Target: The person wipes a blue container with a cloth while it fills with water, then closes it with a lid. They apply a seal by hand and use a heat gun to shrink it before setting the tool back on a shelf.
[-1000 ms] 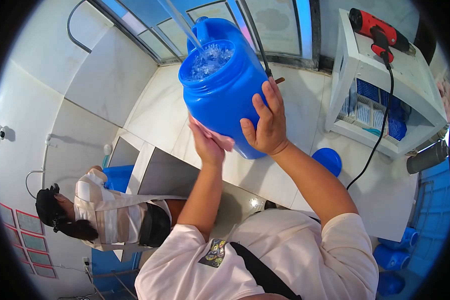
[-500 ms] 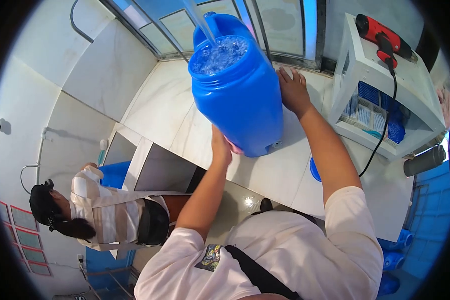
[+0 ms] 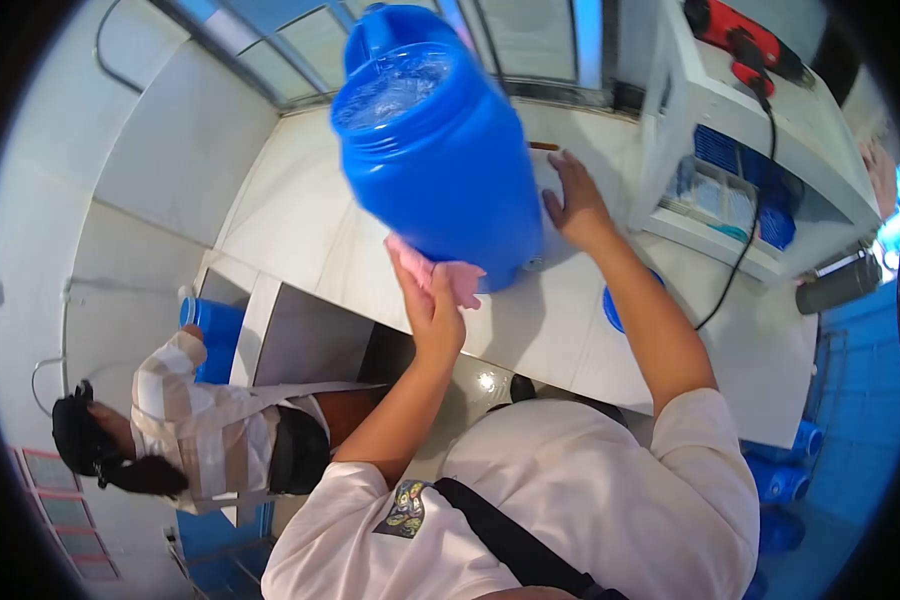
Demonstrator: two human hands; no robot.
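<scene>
Pressing a pink cloth [image 3: 440,275] against the low side of a big blue jug [image 3: 435,150], the left hand [image 3: 428,300] had its fingers closed on the cloth. The jug was tilted, with its open mouth up and to the left, and water showed inside it. It sat above the far part of the white worktop [image 3: 310,230], close to the windows. The right hand [image 3: 575,205] lay open and flat, fingers spread, just beside the jug on its right; I could not tell if it touched the jug or only the worktop.

A white shelf [image 3: 760,150] stood at the right end of the worktop, with a red tool [image 3: 740,45] on top and a black cord [image 3: 740,260] hanging down from it. A blue lid [image 3: 615,310] peeked out by the right arm, near the front edge. Another person [image 3: 200,425] in a striped top was bent low on the left, below the worktop, next to a blue tub [image 3: 210,325].
</scene>
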